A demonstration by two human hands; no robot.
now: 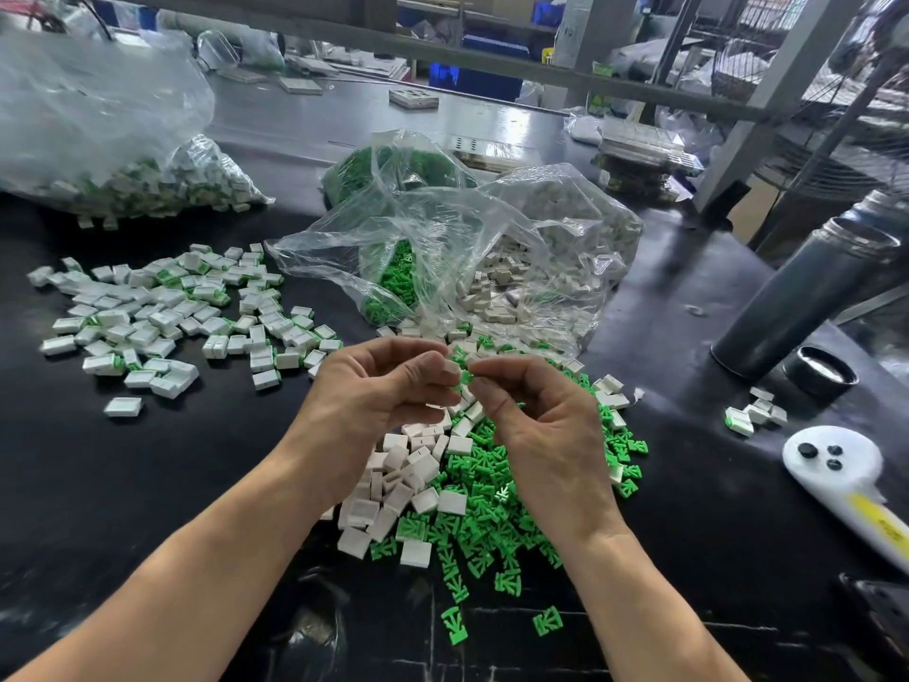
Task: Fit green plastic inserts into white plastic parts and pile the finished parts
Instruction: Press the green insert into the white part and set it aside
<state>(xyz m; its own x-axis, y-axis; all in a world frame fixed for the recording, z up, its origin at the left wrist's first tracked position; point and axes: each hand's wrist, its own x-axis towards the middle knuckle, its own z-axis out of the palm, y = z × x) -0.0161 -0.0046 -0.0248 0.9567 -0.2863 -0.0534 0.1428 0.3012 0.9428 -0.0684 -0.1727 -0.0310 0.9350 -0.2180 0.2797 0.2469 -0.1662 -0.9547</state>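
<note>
On the black desk (123,484), a clear plastic bag (492,248) held loose green inserts and white parts; another clear bag (98,140) held finished parts. The left hand (378,391) and right hand (536,415) had fingers clamped on one small green plastic insert (465,378) above the mixed heap (467,489).
</note>
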